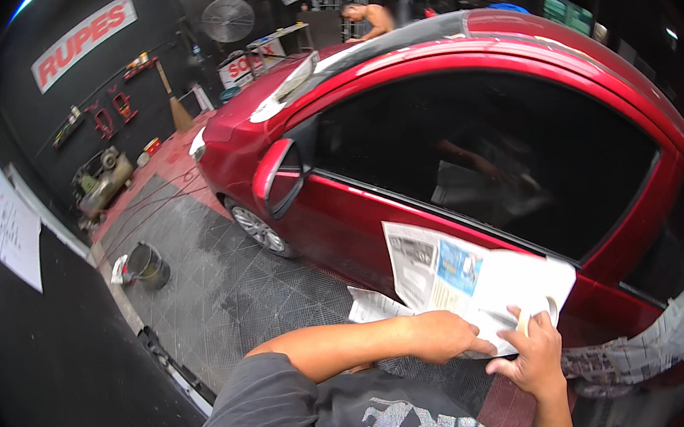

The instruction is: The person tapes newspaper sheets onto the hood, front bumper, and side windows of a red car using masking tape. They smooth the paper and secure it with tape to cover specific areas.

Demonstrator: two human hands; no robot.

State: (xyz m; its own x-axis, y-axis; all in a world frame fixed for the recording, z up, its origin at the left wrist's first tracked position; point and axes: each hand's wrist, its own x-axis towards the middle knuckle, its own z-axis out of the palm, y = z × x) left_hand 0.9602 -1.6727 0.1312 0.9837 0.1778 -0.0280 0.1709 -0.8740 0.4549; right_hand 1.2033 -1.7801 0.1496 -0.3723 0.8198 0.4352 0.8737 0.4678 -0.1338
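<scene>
A printed newspaper sheet (495, 281) is spread in front of me, beside the red car's (335, 222) door below the dark side window (477, 149). My left hand (442, 336) reaches across my body and grips the sheet's near edge, fingers pointing right. Close beside it, my right hand (536, 351) has its fingers curled around a cream-coloured ring that looks like a roll of masking tape (524, 322); the fingers partly hide it. Another flap of newspaper (376, 303) hangs lower, to the left. More newspaper (664, 342) covers the car's lower side at the right.
The side mirror (282, 178) juts out ahead. On the tiled floor stands a black bucket (149, 267). An air compressor (103, 180), hoses (157, 195) and a broom (174, 102) are along the far wall. Another person (368, 21) leans over the car's far side.
</scene>
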